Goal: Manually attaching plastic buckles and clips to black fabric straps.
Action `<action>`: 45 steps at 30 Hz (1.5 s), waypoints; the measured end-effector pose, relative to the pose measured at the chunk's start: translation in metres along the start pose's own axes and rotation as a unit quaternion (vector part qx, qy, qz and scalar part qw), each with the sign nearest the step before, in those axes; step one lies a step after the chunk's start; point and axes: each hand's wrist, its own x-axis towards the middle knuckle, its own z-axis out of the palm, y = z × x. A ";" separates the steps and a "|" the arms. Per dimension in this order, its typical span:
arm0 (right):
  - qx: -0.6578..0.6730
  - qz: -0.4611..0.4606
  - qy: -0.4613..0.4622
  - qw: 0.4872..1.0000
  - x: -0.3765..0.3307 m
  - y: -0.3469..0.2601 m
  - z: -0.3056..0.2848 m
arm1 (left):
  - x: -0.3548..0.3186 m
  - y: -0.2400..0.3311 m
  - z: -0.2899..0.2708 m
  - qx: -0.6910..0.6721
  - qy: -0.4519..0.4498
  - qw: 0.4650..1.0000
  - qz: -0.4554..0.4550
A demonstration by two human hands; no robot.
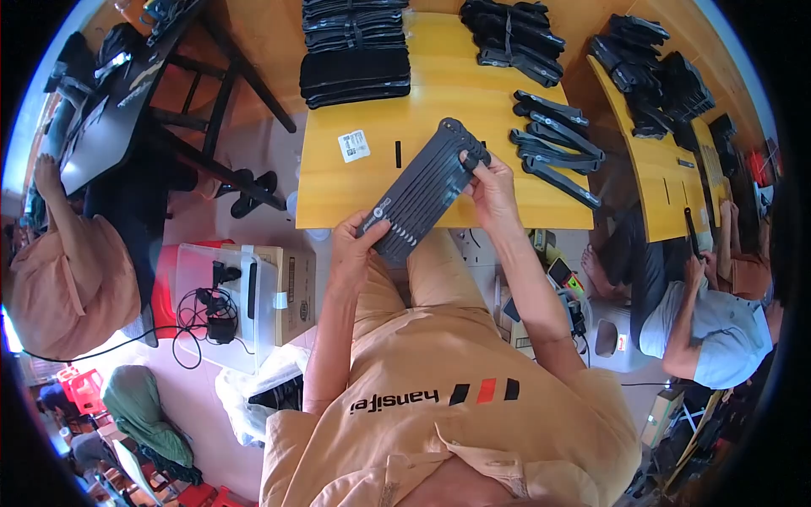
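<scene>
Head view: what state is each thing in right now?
Fanned stack of black flat parts: held off the table at both ends.
Left hand: grip closed on the stack's lower end.
Right hand: grip closed on its upper end.
Loose black parts: lying on yellow table.

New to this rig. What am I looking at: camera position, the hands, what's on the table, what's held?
One picture, from a fisheye camera worn on a person's head, looking down; straight edges bend near the rim. No machine: two bare hands work here. The left hand and right hand grip opposite ends of a fanned stack of flat dark strips, above the near edge of a yellow table. On the table lie bundled black stacks, loose black pieces and a small white label. Other people sit at both sides.
</scene>
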 end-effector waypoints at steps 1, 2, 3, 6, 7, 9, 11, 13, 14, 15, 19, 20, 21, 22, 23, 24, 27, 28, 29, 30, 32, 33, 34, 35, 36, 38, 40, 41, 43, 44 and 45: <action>-0.009 0.019 0.007 1.000 -0.004 -0.008 0.004 | 0.001 0.004 0.003 -0.024 0.011 1.000 0.010; -0.017 0.040 0.011 0.999 -0.008 -0.014 0.009 | 0.000 0.006 0.001 -0.024 0.014 1.000 0.009; -0.046 0.052 -0.004 0.998 -0.008 -0.020 0.009 | 0.000 0.008 0.000 0.000 0.011 1.000 0.020; -0.177 0.068 0.017 0.982 -0.002 -0.030 0.002 | 0.001 0.010 -0.005 0.056 0.003 0.998 0.033; -0.178 0.068 0.020 0.981 0.001 -0.030 0.000 | 0.001 0.010 -0.005 0.088 0.002 0.995 0.040; -0.301 0.036 0.007 0.953 0.007 -0.028 -0.006 | 0.002 0.011 -0.002 0.093 -0.001 0.995 0.039; -0.326 0.004 0.014 0.945 0.007 -0.024 -0.008 | 0.003 0.009 -0.002 0.098 0.004 0.994 0.040; -0.351 -0.025 0.019 0.936 0.007 -0.017 -0.007 | 0.008 0.004 -0.004 -0.028 0.032 0.999 0.021; -0.325 -0.050 0.046 0.943 0.007 -0.012 -0.004 | 0.009 0.003 -0.005 -0.029 0.037 0.999 0.020; -0.298 -0.074 0.074 0.949 0.006 -0.008 -0.002 | 0.010 0.003 -0.006 -0.069 0.041 0.997 0.008; -0.297 -0.055 0.076 0.950 0.000 -0.003 0.004 | 0.009 0.004 0.002 -0.077 0.081 0.994 0.017; -0.301 -0.055 0.069 0.950 0.000 -0.001 0.001 | 0.011 0.002 0.003 -0.078 0.081 0.994 0.016; -0.305 -0.055 0.062 0.949 0.000 0.000 -0.001 | 0.014 -0.002 0.002 -0.057 0.106 0.992 0.022; -0.305 -0.054 0.061 0.949 -0.001 0.000 0.002 | 0.017 -0.006 -0.001 -0.035 0.132 0.990 0.028; -0.291 -0.064 0.058 0.953 -0.002 0.000 0.005 | 0.020 -0.009 -0.006 -0.035 0.133 0.990 0.029; -0.276 -0.075 0.055 0.957 -0.003 0.001 0.008 | 0.023 -0.013 -0.012 -0.014 0.122 0.991 0.056; -0.193 -0.060 0.083 0.976 0.002 0.009 0.005 | 0.031 -0.012 -0.012 0.025 0.122 0.986 0.113; -0.192 -0.060 0.084 0.976 0.002 0.011 0.007 | 0.031 -0.008 -0.008 0.044 0.137 0.979 0.144; -0.142 -0.023 0.105 0.984 0.001 0.012 0.011 | 0.032 -0.003 -0.004 0.045 0.137 0.979 0.144; -0.090 0.012 0.125 0.988 0.000 0.012 0.014 | 0.032 0.004 0.000 -0.030 0.135 0.984 0.116; -0.067 0.036 0.132 0.988 -0.001 0.009 0.019 | 0.033 0.019 0.013 -0.104 0.128 0.982 0.092; -0.045 0.063 0.138 0.987 -0.001 0.007 0.021 | 0.033 0.024 0.018 -0.110 0.168 0.977 0.072; -0.041 0.052 0.135 0.989 0.001 0.009 0.018 | 0.035 0.030 0.021 -0.116 0.205 0.970 0.056; -0.091 0.032 0.140 0.985 0.005 0.014 0.012 | 0.037 0.029 0.014 -0.115 0.197 0.971 0.066; -0.141 0.010 0.145 0.979 0.010 0.017 0.010 | 0.039 0.024 0.000 -0.063 0.167 0.981 0.072; -0.120 -0.034 0.150 0.981 0.021 0.018 0.017 | 0.045 0.023 -0.016 -0.010 0.132 0.988 0.085; -0.100 -0.072 0.153 0.981 0.031 0.015 0.023 | 0.052 0.033 -0.021 0.016 0.113 0.988 0.100; -0.124 -0.051 0.137 0.981 0.034 0.010 0.025 | 0.059 0.041 -0.021 0.017 0.110 0.988 0.107; -0.147 -0.035 0.122 0.981 0.049 0.007 0.031 | 0.074 0.057 -0.017 0.034 0.140 0.982 0.125; -0.154 -0.073 0.123 0.978 0.061 0.010 0.034 | 0.085 0.066 -0.016 0.034 0.137 0.982 0.128; -0.162 -0.109 0.124 0.973 0.073 0.013 0.036 | 0.099 0.076 -0.016 0.078 0.138 0.975 0.159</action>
